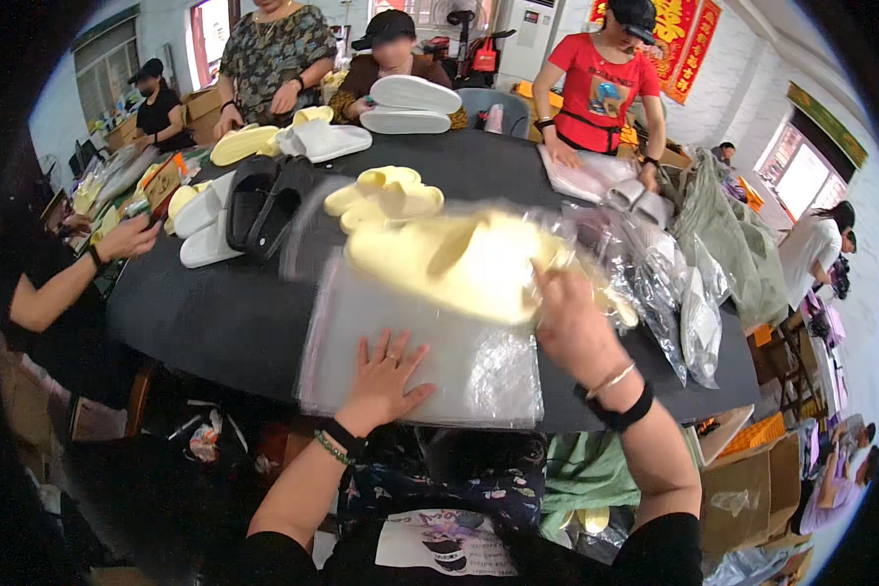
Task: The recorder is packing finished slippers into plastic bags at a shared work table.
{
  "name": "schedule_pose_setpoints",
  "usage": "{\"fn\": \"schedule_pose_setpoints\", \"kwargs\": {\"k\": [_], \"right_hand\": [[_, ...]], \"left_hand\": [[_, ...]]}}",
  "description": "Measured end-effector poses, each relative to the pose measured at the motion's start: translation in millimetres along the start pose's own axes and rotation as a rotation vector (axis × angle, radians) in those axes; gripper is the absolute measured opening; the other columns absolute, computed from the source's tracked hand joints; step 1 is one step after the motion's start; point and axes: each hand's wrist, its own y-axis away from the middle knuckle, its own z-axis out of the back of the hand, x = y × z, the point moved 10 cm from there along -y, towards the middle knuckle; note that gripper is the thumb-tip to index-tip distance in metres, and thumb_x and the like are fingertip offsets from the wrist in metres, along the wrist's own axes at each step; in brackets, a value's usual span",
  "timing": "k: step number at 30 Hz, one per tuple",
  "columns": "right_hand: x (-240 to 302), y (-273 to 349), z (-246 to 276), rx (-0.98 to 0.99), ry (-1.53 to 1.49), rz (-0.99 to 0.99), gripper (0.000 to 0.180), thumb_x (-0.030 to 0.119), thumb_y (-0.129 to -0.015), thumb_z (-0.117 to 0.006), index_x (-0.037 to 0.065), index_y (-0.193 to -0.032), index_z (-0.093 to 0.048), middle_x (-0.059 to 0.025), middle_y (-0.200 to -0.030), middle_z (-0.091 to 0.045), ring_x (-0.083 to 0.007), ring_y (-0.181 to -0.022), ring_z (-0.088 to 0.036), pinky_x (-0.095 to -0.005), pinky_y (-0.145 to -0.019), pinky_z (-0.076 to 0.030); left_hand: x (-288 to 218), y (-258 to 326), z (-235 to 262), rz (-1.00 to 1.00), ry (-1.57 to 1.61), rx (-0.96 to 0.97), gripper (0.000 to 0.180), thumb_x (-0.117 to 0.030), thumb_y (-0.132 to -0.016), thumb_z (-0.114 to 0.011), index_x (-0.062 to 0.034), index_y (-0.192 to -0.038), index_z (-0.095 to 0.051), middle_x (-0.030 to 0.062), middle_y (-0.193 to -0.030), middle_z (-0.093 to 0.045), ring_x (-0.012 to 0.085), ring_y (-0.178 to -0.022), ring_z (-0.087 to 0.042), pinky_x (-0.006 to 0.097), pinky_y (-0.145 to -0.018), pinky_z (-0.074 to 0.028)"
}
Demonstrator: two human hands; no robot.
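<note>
My left hand (385, 379) lies with its fingers spread on a stack of clear plastic bags (430, 366) at the table's near edge. Above the stack's far part, a pale yellow slipper (439, 259), smeared by motion, is gripped at its right end by my right hand (568, 317). Clear film shows around the slipper, but I cannot tell whether it is fully inside a bag. Just beyond it, a pair of yellow slippers (386, 198) rests on the table. To the right of my right hand lie bagged slippers (698, 313) in crinkled film.
Black slippers (269, 205) and white slippers (208, 230) stand on the dark table (205, 308) at left. Several people work around it; one in red (606, 93) handles plastic at the far right. A grey-green cloth sack (732, 239) and a cardboard box (747, 488) are at right.
</note>
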Motion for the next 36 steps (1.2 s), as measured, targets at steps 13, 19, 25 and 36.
{"fn": "schedule_pose_setpoints", "kwargs": {"k": [13,19,25,36], "right_hand": [[32,72,-98,0.377,0.077,0.019,0.090,0.001,-0.082,-0.061,0.016,-0.159,-0.016,-0.0222,-0.150,-0.037,-0.0425,-0.134,-0.043,-0.0512,-0.103,-0.044],[37,53,-103,0.289,-0.106,-0.028,0.085,0.002,-0.082,-0.058,0.016,-0.158,-0.021,-0.0219,-0.148,-0.039,-0.0399,-0.131,-0.047,-0.0498,-0.101,-0.046],[40,60,-92,0.248,-0.083,-0.080,0.084,0.004,-0.082,-0.060,0.015,-0.156,-0.024,-0.0215,-0.148,-0.040,-0.0408,-0.131,-0.046,-0.0513,-0.102,-0.044],[29,91,-109,0.207,-0.011,-0.113,0.073,0.002,-0.086,-0.053,0.009,-0.154,-0.028,-0.0208,-0.153,-0.035,-0.0433,-0.136,-0.040,-0.0535,-0.108,-0.038]], "left_hand": [[17,4,-24,0.121,0.535,0.166,0.057,-0.045,-0.094,-0.060,-0.0119,-0.140,-0.053,0.0146,-0.147,-0.050,0.0336,-0.137,-0.042,0.044,-0.115,-0.032],[48,-2,27,-0.007,0.405,-0.203,0.059,-0.023,-0.085,-0.072,-0.0012,-0.136,-0.052,0.0211,-0.140,-0.053,0.0400,-0.134,-0.043,0.044,-0.115,-0.033],[129,25,112,0.217,0.164,-0.296,0.028,-0.002,-0.084,-0.063,-0.0003,-0.112,-0.068,0.0219,-0.113,-0.068,0.0374,-0.106,-0.064,0.046,-0.095,-0.051],[214,31,100,0.623,0.682,-0.272,0.037,-0.030,-0.097,-0.064,-0.0027,-0.122,-0.062,0.0061,-0.092,-0.068,0.0128,-0.079,-0.061,0.026,-0.070,-0.049]]}}
